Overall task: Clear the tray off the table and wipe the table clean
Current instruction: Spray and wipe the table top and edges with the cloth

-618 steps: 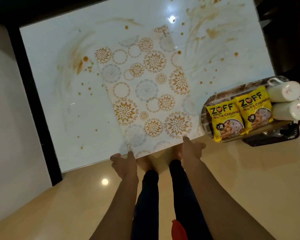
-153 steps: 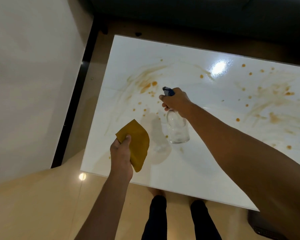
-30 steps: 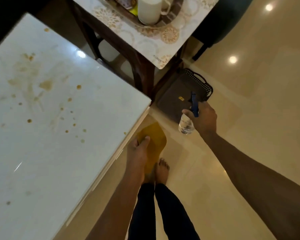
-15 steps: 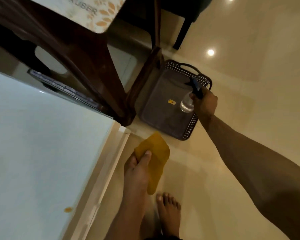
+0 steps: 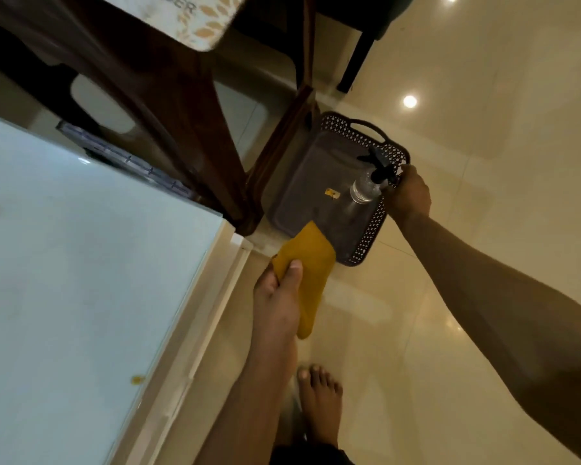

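Observation:
The white table (image 5: 81,280) fills the left side, with one small brown spot (image 5: 136,379) near its front edge. My left hand (image 5: 277,303) pinches a yellow cloth (image 5: 311,273) beside the table's corner, above the floor. My right hand (image 5: 408,193) reaches down to the right and holds a clear spray bottle (image 5: 364,187) by its dark trigger head. The bottle is upright inside a dark perforated basket (image 5: 369,229) on the floor. The tray is out of view.
A dark wooden stand (image 5: 168,95) with a patterned mat (image 5: 195,25) on top rises behind the table's corner, its leg next to the basket. A chair leg (image 5: 353,68) stands further back. My bare foot (image 5: 321,397) is on the glossy beige floor.
My right hand has lowered the spray bottle into the basket. My view has dropped closer to the floor. My left hand has kept hold of the yellow cloth.

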